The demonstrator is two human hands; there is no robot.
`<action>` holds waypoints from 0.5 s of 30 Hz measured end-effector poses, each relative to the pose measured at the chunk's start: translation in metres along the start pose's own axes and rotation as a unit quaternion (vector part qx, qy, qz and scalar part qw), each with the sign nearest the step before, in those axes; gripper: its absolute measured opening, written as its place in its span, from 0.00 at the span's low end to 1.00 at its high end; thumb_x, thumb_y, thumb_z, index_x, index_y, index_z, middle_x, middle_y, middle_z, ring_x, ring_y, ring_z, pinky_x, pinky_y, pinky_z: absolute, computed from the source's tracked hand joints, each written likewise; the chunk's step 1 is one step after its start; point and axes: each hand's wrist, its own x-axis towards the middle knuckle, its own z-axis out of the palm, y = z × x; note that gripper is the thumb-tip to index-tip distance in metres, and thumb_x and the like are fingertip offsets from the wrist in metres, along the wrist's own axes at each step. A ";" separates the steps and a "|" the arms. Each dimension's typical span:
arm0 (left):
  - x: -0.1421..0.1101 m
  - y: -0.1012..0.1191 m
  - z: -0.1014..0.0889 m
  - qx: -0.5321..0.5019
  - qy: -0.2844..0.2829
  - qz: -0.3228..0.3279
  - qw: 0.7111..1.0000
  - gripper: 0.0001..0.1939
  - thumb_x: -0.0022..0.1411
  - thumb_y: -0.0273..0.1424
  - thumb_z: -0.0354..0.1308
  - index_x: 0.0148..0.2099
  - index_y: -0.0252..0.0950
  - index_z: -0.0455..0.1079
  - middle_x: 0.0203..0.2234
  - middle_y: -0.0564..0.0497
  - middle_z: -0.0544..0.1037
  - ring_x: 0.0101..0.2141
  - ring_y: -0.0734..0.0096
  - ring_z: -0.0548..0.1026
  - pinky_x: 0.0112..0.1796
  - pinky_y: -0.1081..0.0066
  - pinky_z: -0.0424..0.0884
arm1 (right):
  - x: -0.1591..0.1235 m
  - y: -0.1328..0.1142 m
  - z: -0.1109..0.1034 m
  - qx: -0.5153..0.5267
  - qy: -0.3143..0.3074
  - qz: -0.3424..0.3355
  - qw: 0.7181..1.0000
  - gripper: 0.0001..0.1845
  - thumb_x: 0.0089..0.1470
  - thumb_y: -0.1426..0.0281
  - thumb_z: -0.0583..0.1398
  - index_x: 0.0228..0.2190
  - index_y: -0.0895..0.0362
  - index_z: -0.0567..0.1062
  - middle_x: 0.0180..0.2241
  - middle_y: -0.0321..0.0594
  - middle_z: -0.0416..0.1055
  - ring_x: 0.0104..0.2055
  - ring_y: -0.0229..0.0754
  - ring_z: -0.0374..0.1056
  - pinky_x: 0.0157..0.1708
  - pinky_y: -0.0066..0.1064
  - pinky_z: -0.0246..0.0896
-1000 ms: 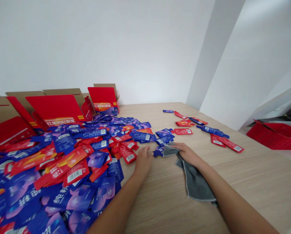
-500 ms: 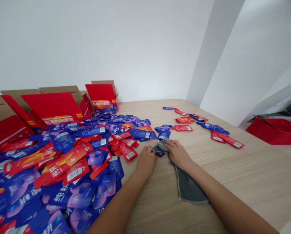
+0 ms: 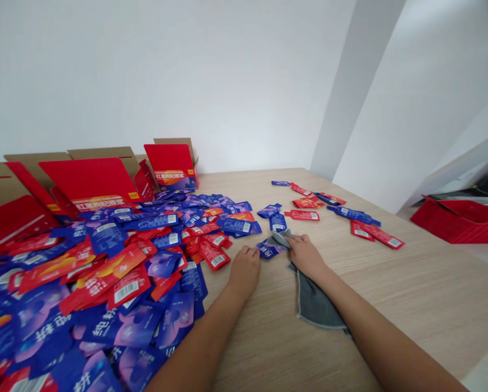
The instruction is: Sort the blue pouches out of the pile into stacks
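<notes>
Head view — two hands, left hand (image 3: 244, 270), right hand (image 3: 308, 256), one grey cloth (image 3: 314, 302)

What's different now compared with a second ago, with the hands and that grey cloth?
The right hand drew the grey cloth leftward toward the left hand, then eased back slightly; it keeps hold of the cloth's upper end. The blue sachet between the hands now lies uncovered beside the cloth. The big sachet pile, red boxes and table stayed put.
</notes>
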 end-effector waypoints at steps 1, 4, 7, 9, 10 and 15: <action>0.000 0.000 0.001 -0.009 0.014 -0.007 1.000 0.18 0.61 0.23 0.46 0.51 0.28 0.68 0.48 0.38 0.72 0.48 0.58 0.66 0.51 0.62 0.60 | -0.001 0.002 0.001 0.012 0.000 -0.005 1.000 0.27 0.48 0.81 0.49 0.50 0.62 0.71 0.47 0.49 0.72 0.46 0.49 0.63 0.49 0.38 0.56; -0.002 0.000 0.001 -0.020 0.040 -0.033 0.998 0.22 0.60 0.25 0.48 0.56 0.29 0.62 0.49 0.38 0.70 0.49 0.57 0.65 0.52 0.60 0.59 | -0.005 0.001 0.002 0.090 -0.009 -0.027 0.996 0.28 0.47 0.81 0.48 0.49 0.62 0.71 0.49 0.47 0.71 0.49 0.47 0.63 0.51 0.38 0.54; -0.003 0.000 -0.002 -0.048 0.035 -0.052 0.997 0.21 0.59 0.23 0.47 0.55 0.32 0.64 0.47 0.40 0.71 0.48 0.58 0.66 0.50 0.61 0.62 | -0.007 -0.002 0.000 0.201 -0.012 -0.039 0.979 0.27 0.48 0.79 0.48 0.48 0.57 0.72 0.48 0.43 0.72 0.49 0.45 0.65 0.52 0.38 0.54; -0.002 -0.001 -0.003 -0.112 0.040 -0.080 0.990 0.17 0.60 0.23 0.45 0.50 0.34 0.68 0.44 0.42 0.73 0.46 0.61 0.69 0.47 0.63 0.64 | -0.008 -0.004 -0.004 0.254 0.034 -0.009 0.966 0.25 0.50 0.77 0.48 0.47 0.56 0.72 0.46 0.42 0.73 0.48 0.46 0.65 0.51 0.40 0.55; -0.002 -0.001 -0.004 -0.162 0.044 -0.107 0.980 0.15 0.61 0.24 0.45 0.47 0.35 0.69 0.40 0.43 0.75 0.43 0.63 0.71 0.44 0.65 0.66 | -0.010 -0.007 -0.006 0.267 0.070 0.005 0.961 0.24 0.51 0.75 0.48 0.48 0.56 0.72 0.46 0.43 0.72 0.48 0.47 0.64 0.51 0.41 0.56; 0.003 -0.002 -0.006 -0.471 -0.035 -0.252 0.845 0.14 0.61 0.30 0.45 0.26 0.34 0.68 0.13 0.54 0.69 0.13 0.75 0.64 0.18 0.75 0.59 | -0.021 -0.037 -0.008 0.243 0.115 -0.125 0.955 0.26 0.51 0.78 0.49 0.52 0.56 0.68 0.54 0.45 0.65 0.54 0.47 0.57 0.54 0.44 0.53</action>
